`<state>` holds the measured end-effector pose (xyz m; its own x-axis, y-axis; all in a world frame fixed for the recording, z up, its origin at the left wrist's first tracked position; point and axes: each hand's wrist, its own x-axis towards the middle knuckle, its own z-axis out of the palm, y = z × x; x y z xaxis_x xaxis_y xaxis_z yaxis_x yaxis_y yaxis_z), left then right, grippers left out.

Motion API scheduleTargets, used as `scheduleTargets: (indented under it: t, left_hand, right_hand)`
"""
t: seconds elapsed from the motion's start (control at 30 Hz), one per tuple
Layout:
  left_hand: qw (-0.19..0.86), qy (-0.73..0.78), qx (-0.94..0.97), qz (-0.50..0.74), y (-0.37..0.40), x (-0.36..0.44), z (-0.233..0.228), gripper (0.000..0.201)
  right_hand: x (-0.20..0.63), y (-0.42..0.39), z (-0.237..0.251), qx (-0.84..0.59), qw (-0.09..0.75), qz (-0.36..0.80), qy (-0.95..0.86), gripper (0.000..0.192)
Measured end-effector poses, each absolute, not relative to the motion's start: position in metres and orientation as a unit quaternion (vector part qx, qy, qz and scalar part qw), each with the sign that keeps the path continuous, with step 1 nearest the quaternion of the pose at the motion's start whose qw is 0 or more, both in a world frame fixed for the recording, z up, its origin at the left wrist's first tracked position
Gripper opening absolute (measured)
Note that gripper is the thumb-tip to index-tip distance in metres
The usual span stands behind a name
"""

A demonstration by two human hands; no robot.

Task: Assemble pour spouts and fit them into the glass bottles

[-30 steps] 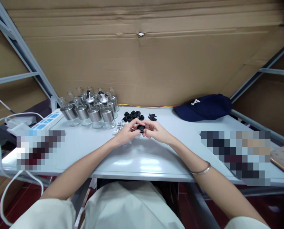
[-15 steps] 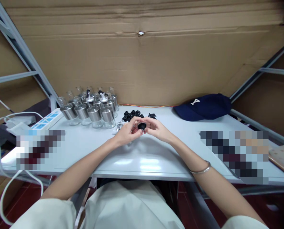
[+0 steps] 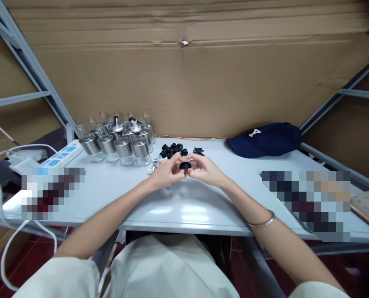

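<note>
Over the middle of the light grey table (image 3: pixel 184 207), my left hand (image 3: pixel 166 171) and my right hand (image 3: pixel 204 169) meet, fingertips pinching one small round black cap (image 3: pixel 185 166) between them. Just behind my fingers lies a heap of several more black caps (image 3: pixel 173 149), with a few small black parts (image 3: pixel 198 151) to its right. A few small clear parts (image 3: pixel 155 163) lie by my left hand. A silver bangle (image 3: pixel 260 221) circles my right wrist.
A cluster of several glass bottles with steel collars (image 3: pixel 119 142) stands at the back left, two fitted with spouts. A white power strip (image 3: pixel 58 157) and cable lie far left. A navy cap (image 3: pixel 265 138) rests back right. Cardboard (image 3: pixel 184 82) walls the rear.
Both hands stay together on the black cap, which has turned slightly between the fingertips. The hands have shifted only a little.
</note>
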<state>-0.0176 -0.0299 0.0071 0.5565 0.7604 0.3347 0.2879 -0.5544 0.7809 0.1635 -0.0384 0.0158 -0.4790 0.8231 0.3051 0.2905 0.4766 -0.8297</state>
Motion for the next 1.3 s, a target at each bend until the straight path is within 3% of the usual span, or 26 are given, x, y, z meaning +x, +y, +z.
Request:
scheduleTargets:
  t: [0.37,0.7,1.3]
  left_hand:
    - [0.322,0.301,0.771,0.460,-0.024,-0.017,0.004,0.029]
    - [0.221,0.254,0.803,0.492,-0.022,-0.018,0.003,0.022]
    - [0.156,0.254,0.836,0.461,-0.021,-0.021,0.000,0.015]
  right_hand:
    - [0.169,-0.025,0.014,-0.320,0.477,0.344,-0.743,0.031]
    - [0.168,-0.027,0.019,-0.318,0.510,0.440,-0.667,0.036]
    - [0.171,-0.026,0.014,-0.397,0.453,0.314,-0.734,0.029]
